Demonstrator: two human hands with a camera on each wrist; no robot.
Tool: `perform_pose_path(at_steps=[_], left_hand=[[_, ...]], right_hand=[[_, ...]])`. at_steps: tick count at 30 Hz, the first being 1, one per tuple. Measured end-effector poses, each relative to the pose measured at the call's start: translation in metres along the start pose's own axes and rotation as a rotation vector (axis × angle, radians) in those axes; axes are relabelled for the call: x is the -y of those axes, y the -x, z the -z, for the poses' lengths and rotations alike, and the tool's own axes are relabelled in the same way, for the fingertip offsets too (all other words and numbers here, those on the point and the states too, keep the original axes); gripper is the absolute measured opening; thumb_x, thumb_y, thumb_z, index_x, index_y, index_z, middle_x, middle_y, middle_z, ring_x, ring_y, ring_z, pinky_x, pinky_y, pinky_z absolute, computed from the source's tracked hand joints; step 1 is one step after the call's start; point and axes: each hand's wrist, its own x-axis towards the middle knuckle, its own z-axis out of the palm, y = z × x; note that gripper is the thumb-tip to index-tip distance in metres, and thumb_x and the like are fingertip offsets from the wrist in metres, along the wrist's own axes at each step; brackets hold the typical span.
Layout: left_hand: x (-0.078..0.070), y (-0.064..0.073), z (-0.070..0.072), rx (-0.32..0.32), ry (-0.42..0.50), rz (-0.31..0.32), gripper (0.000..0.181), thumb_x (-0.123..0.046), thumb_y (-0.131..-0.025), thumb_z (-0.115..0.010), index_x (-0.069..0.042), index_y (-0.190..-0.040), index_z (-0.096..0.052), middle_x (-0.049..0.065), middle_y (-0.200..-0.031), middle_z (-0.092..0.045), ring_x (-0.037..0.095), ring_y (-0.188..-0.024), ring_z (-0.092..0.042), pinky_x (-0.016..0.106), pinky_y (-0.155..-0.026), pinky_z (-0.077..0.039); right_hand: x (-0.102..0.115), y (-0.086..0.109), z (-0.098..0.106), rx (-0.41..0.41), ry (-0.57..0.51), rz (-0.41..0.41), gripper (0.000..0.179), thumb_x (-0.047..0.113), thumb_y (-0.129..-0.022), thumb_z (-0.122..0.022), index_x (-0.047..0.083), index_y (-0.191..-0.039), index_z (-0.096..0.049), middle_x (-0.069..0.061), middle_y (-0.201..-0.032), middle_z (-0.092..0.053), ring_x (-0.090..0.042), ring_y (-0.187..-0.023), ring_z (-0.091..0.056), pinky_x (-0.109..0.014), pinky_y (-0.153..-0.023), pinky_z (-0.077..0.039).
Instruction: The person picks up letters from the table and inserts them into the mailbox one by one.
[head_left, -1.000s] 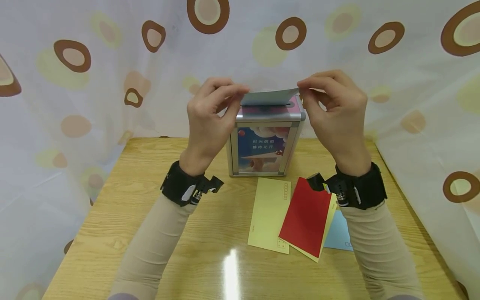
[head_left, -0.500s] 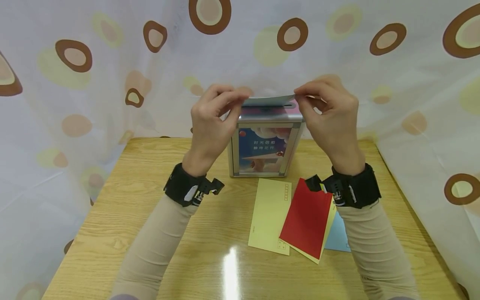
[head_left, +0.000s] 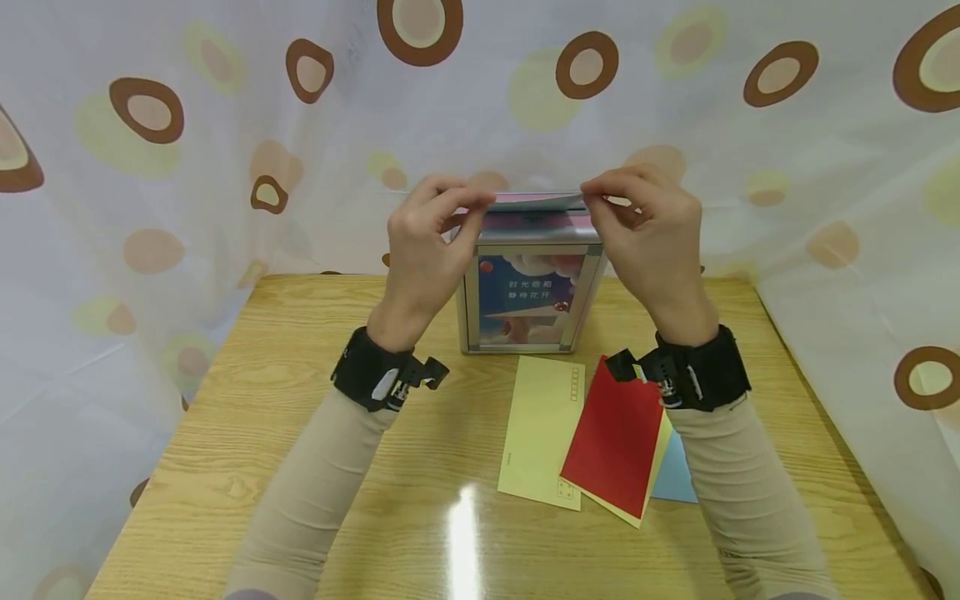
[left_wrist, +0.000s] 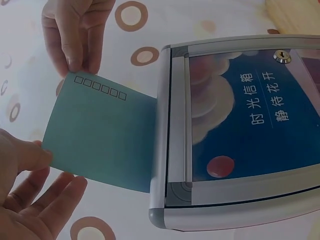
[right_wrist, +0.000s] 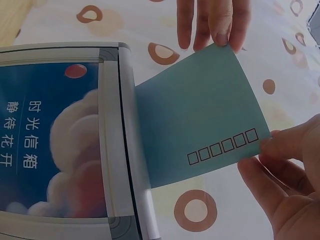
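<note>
A blue-green envelope (left_wrist: 100, 130) stands above the top of a silver-framed mailbox (head_left: 525, 300), its lower end hidden at the slot. My left hand (head_left: 435, 242) pinches the upper left corner between thumb and fingers. At the opposite upper corner, my right hand (head_left: 648, 242) grips the edge the same way. In the right wrist view the envelope (right_wrist: 195, 110) leans a little askew to the box top, and a row of small printed squares runs near its side by the right hand.
In front of the mailbox a yellow envelope (head_left: 540, 433) lies on the wooden table (head_left: 315, 467). Right of it, a red envelope (head_left: 615, 442) lies over another yellow one, with a blue envelope (head_left: 675, 475) partly under the right forearm. A patterned curtain (head_left: 480, 117) hangs behind.
Both hands have lowered slightly and drawn closer together, the right one moving left. The envelope's top edge sits nearer the mailbox top.
</note>
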Motion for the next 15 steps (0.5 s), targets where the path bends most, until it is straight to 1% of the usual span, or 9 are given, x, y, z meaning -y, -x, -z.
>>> perform_pose_path(at_steps=[3,9,13,15], left_hand=[[0.0016,0.0021,-0.0008,0.009,-0.013,0.017,0.012,-0.006,-0.093,-0.065,-0.004,-0.099,-0.075,0.014,-0.095,-0.064,0.018,-0.09,-0.063,0.026,-0.08,-0.057],[0.0039,0.0036,-0.0021,0.011,-0.031,0.029,0.013,-0.006,-0.094,-0.063,-0.003,-0.1,-0.075,0.014,-0.095,-0.063,0.018,-0.089,-0.063,0.027,-0.081,-0.057],[0.0047,0.0052,-0.0023,0.023,-0.069,0.034,0.015,-0.006,-0.095,-0.061,-0.003,-0.101,-0.075,0.014,-0.096,-0.063,0.018,-0.086,-0.062,0.024,-0.08,-0.056],[0.0055,0.0062,-0.0026,0.028,-0.077,0.038,0.015,-0.006,-0.096,-0.061,-0.003,-0.102,-0.075,0.014,-0.097,-0.063,0.018,-0.086,-0.062,0.025,-0.079,-0.056]], right_hand=[[-0.0007,0.0011,-0.0017,-0.01,-0.01,-0.026,0.011,0.001,-0.088,-0.067,0.001,-0.096,-0.075,-0.011,-0.095,-0.068,-0.016,-0.089,-0.065,-0.017,-0.081,-0.054],[-0.0035,0.002,-0.0042,-0.013,-0.006,-0.03,0.011,0.001,-0.088,-0.067,0.002,-0.096,-0.075,-0.012,-0.096,-0.068,-0.014,-0.089,-0.065,-0.018,-0.082,-0.054],[-0.006,0.0036,-0.0058,-0.011,-0.001,-0.03,0.012,0.001,-0.089,-0.066,0.002,-0.097,-0.075,-0.012,-0.096,-0.068,-0.013,-0.089,-0.065,-0.017,-0.082,-0.054],[-0.007,0.0044,-0.0067,-0.01,0.005,-0.029,0.012,0.001,-0.089,-0.066,0.002,-0.097,-0.075,-0.012,-0.096,-0.068,-0.012,-0.089,-0.065,-0.017,-0.082,-0.054]])
